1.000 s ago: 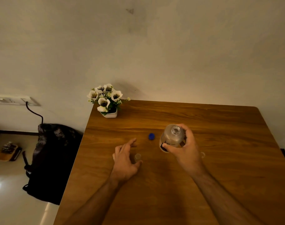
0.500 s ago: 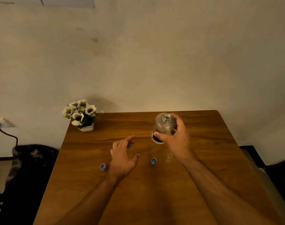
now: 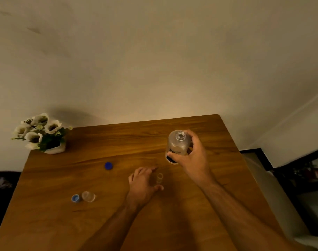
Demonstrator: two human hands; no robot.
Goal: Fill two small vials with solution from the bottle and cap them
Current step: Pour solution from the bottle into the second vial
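From my head view, my right hand [image 3: 192, 156] grips the clear uncapped glass bottle [image 3: 178, 144] upright at right of centre on the wooden desk [image 3: 218, 134]. The small clear vial [image 3: 159, 178] stands just below-left of it, between thumb and fingers of my left hand [image 3: 142, 185], fingers loosely apart, nearer it.

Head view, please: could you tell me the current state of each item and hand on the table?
Bottle: uncapped, gripped by the right hand, roughly upright.
Vial: upright, uncapped, between the left hand thumb and fingers; contact unclear.
Dark blue cap: loose on the table.
Light blue cap: off, beside the second vial.
Second vial: uncapped; blurred.
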